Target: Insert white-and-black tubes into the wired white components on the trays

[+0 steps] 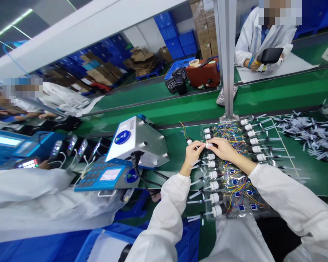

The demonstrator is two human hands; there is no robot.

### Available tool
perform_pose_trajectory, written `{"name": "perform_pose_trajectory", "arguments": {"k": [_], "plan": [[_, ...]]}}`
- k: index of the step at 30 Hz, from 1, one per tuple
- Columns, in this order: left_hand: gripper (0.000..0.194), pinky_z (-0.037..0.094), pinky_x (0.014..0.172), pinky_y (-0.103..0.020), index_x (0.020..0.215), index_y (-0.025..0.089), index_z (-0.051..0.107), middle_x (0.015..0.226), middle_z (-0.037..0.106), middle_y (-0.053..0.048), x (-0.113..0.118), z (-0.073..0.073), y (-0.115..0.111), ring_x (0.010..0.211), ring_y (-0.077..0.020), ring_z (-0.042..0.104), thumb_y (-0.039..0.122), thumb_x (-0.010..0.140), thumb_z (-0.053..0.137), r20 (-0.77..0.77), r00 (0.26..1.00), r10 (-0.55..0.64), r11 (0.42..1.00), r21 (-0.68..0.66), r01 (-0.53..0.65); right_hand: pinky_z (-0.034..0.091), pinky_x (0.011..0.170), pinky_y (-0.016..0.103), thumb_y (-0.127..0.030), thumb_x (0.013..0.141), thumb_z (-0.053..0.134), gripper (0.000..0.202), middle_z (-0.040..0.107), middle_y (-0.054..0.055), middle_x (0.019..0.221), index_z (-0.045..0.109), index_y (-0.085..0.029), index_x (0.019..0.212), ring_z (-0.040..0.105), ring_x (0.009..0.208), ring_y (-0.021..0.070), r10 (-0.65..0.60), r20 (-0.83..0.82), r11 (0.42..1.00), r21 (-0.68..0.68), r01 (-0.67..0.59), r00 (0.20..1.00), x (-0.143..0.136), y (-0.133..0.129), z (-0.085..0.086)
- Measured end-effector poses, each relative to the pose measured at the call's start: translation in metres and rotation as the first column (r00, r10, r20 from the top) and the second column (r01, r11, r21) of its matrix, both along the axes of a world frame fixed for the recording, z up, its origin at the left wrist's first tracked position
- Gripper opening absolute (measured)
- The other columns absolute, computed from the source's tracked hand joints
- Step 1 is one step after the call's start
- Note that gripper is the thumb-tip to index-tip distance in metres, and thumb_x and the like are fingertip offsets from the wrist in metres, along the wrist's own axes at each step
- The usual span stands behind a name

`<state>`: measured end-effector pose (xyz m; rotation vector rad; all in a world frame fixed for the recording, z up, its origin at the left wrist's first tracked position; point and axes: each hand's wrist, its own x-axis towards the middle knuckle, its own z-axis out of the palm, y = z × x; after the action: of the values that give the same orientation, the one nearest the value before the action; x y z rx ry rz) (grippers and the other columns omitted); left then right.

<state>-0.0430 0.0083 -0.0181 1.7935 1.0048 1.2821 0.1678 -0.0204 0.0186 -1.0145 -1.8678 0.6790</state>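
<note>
My left hand (193, 155) and my right hand (221, 148) meet over the left edge of a clear plastic tray (210, 214). Their fingertips pinch a small white cylindrical part (207, 145) from both sides; the fingers cover much of it. Just behind my left hand is a white-and-black cylinder (190, 141) with thin coloured wires; whether that hand touches it I cannot tell. Two rows of similar cylinders (217, 210) with pale tubes line the tray's sides. Between the rows lie tangled coloured wires (239, 187) and small blue squares (253, 206).
To the left stand a metal-and-blue instrument box (142, 145) and a blue keypad device (106, 176) with cables. A pile of short tubes (311, 136) lies at right. An upright metal post (228, 58) rises behind the tray. Co-workers (262, 36) sit across and at left.
</note>
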Motion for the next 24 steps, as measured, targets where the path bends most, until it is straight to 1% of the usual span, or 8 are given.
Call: {"name": "perform_pose_trajectory", "arguments": {"k": [4, 9, 13, 17, 20, 22, 24], "plan": [[0.012, 0.054, 0.076, -0.033, 0.091, 0.021, 0.082, 0.087, 0.076, -0.007, -0.001, 0.003, -0.001, 0.081, -0.0183, 0.069, 0.031, 0.090, 0.077, -0.031, 0.999, -0.022, 0.999, 0.032, 0.023, 0.056, 0.094, 0.037, -0.025, 0.098, 0.065, 0.020, 0.077, 0.010, 0.111, 0.076, -0.018, 0.113, 0.073, 0.101, 0.0231, 0.010, 0.031, 1.000, 0.016, -0.010, 0.999, -0.001, -0.001, 0.001], [0.010, 0.055, 0.076, -0.032, 0.094, 0.021, 0.082, 0.088, 0.076, -0.007, -0.004, 0.008, -0.002, 0.081, -0.0178, 0.069, 0.028, 0.093, 0.075, -0.093, 0.995, -0.048, 0.992, 0.113, 0.058, 0.056, 0.093, 0.037, -0.022, 0.099, 0.063, 0.020, 0.077, 0.011, 0.109, 0.076, -0.017, 0.113, 0.072, 0.100, 0.0231, 0.004, 0.069, 0.999, 0.038, -0.007, 0.998, -0.002, -0.002, 0.002], [0.011, 0.055, 0.077, -0.032, 0.098, 0.023, 0.083, 0.089, 0.077, -0.006, -0.005, 0.011, -0.002, 0.082, -0.0175, 0.069, 0.026, 0.094, 0.073, -0.143, 0.987, -0.070, 0.981, 0.170, 0.095, 0.056, 0.093, 0.038, -0.023, 0.099, 0.063, 0.020, 0.076, 0.011, 0.109, 0.076, -0.017, 0.113, 0.072, 0.101, 0.0238, 0.018, 0.077, 0.999, 0.047, -0.022, 0.997, -0.002, -0.001, 0.001], [0.014, 0.056, 0.080, -0.034, 0.103, 0.023, 0.083, 0.094, 0.076, -0.008, -0.003, 0.015, -0.003, 0.086, -0.0190, 0.069, 0.028, 0.095, 0.072, -0.138, 0.990, -0.036, 0.983, 0.174, 0.060, 0.055, 0.093, 0.038, -0.026, 0.099, 0.063, 0.020, 0.077, 0.009, 0.109, 0.076, -0.020, 0.114, 0.072, 0.100, 0.0227, 0.008, 0.031, 1.000, 0.004, -0.009, 0.999, -0.001, 0.000, 0.002], [0.014, 0.057, 0.086, -0.036, 0.102, 0.024, 0.083, 0.100, 0.076, -0.009, -0.002, 0.018, -0.004, 0.093, -0.0206, 0.071, 0.030, 0.092, 0.075, -0.099, 0.995, -0.015, 0.987, 0.158, 0.031, 0.056, 0.094, 0.038, -0.028, 0.099, 0.064, 0.021, 0.077, 0.008, 0.110, 0.076, -0.021, 0.114, 0.072, 0.100, 0.0221, 0.009, 0.003, 1.000, -0.018, -0.008, 1.000, 0.000, -0.001, 0.003], [0.013, 0.058, 0.086, -0.036, 0.099, 0.023, 0.083, 0.098, 0.077, -0.009, -0.003, 0.018, -0.004, 0.091, -0.0208, 0.072, 0.030, 0.089, 0.078, -0.060, 0.998, 0.007, 0.989, 0.147, 0.001, 0.056, 0.094, 0.037, -0.029, 0.098, 0.065, 0.022, 0.077, 0.008, 0.111, 0.077, -0.021, 0.115, 0.073, 0.101, 0.0220, 0.016, -0.005, 1.000, -0.020, -0.016, 1.000, 0.000, -0.001, 0.004], [0.012, 0.059, 0.081, -0.035, 0.096, 0.022, 0.083, 0.092, 0.078, -0.008, -0.004, 0.017, -0.003, 0.085, -0.0202, 0.073, 0.030, 0.087, 0.081, -0.024, 0.999, 0.032, 0.993, 0.118, -0.029, 0.055, 0.094, 0.037, -0.029, 0.098, 0.066, 0.022, 0.077, 0.008, 0.111, 0.077, -0.021, 0.115, 0.073, 0.101, 0.0219, 0.022, -0.010, 1.000, -0.021, -0.023, 1.000, 0.001, -0.001, 0.004]]}}
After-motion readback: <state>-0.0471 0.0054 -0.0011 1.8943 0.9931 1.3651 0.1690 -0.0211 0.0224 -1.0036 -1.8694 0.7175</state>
